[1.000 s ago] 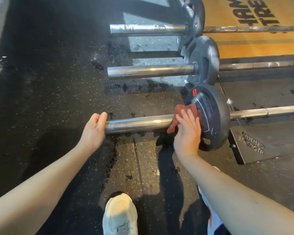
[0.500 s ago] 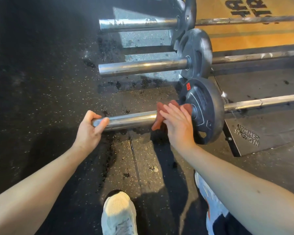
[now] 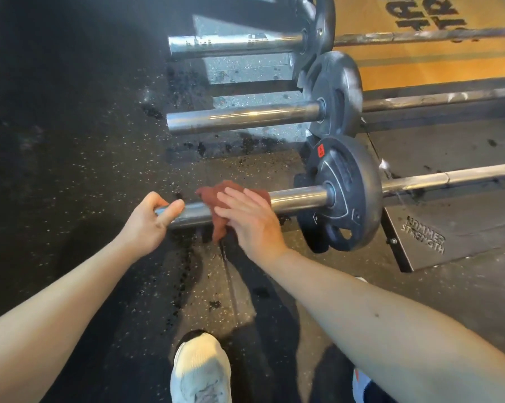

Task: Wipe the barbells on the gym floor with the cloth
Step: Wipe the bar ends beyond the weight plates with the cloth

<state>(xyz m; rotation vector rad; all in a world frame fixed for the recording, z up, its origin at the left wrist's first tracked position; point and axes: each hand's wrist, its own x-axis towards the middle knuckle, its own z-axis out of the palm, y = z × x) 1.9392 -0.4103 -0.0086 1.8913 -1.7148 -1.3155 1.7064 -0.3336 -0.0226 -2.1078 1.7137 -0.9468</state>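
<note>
Wiping is in hand on the nearest barbell (image 3: 297, 197), head view. The right hand (image 3: 249, 219) presses the cloth (image 3: 216, 196) onto its sleeve, fingers (image 3: 245, 199) laid flat. The left hand (image 3: 146, 225) curls round the sleeve end, steadying it. Judged next: draw the cloth along the sleeve under even pressure. Count: three barbells on the gym floor (image 3: 70, 141), three plates (image 3: 347, 196), one cloth.

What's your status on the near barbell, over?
Left hand grips nearest barbell at its sleeve end. Right hand flat, pressing cloth on the sleeve. Weight plate beyond the cloth; nothing blocking the stroke.
</note>
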